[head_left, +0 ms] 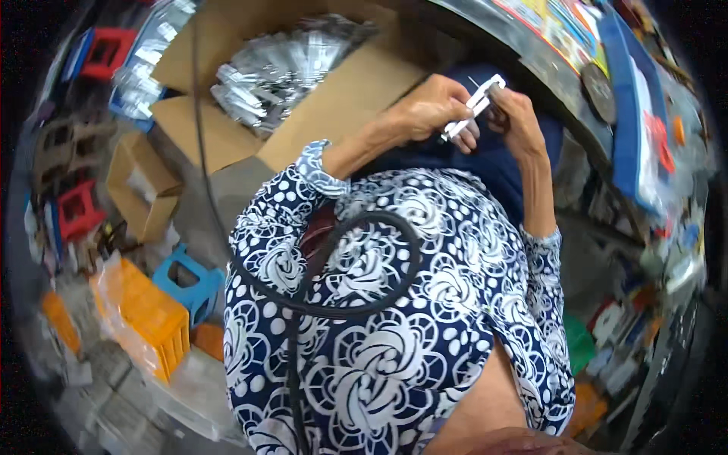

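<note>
A slim white bar-shaped part (475, 108), its exact kind unclear, is held up at a slant in front of my lap. A thin pin sticks out near its upper end, and a small dark bit shows at the lower one. My left hand (434, 108) grips the lower end between thumb and fingers. At the upper end, my right hand (519, 120) pinches the part, its fingertips partly hidden. Left of my hands stands an open cardboard box (334, 106) heaped with shiny silvery-white pieces (280, 72).
A black cable (203, 136) hangs down and loops across my patterned top. At left are a smaller carton (140, 186), a blue stool (188, 277) and an orange crate (148, 322). A workbench edge curves along the right, bearing a blue tray (633, 121).
</note>
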Demonstrator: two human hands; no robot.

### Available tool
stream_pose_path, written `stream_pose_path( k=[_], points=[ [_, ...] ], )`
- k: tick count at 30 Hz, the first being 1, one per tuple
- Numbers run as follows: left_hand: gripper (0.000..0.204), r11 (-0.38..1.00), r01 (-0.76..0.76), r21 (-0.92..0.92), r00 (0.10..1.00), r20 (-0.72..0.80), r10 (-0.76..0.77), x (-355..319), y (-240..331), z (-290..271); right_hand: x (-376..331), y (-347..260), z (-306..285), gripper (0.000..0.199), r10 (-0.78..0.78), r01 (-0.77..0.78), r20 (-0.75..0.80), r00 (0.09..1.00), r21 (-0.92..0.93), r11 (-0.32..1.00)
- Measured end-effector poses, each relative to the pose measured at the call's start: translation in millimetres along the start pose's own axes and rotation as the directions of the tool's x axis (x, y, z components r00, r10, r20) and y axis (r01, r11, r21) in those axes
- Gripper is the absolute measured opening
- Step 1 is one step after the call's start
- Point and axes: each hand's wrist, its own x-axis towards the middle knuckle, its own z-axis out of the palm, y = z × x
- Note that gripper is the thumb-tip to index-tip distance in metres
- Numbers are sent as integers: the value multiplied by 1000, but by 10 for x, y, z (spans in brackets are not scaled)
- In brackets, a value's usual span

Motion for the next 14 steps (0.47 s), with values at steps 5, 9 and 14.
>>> stream_pose_path(
  k=[5, 9, 14],
  points=[
    [17, 993, -101, 61, 988, -114, 108, -546, 149, -505, 28, 127, 181, 28, 67, -63, 87, 994, -50, 997],
    [16, 995, -48, 82, 874, -479, 82, -903, 237, -1051, 80, 213, 138, 27, 13, -6, 116, 993, -60, 998],
    [16, 984, -175, -42, 717, -690, 98, -1151, 78, -1911, 144, 215, 168, 26, 52, -37, 114, 992, -131, 991]
  ],
)
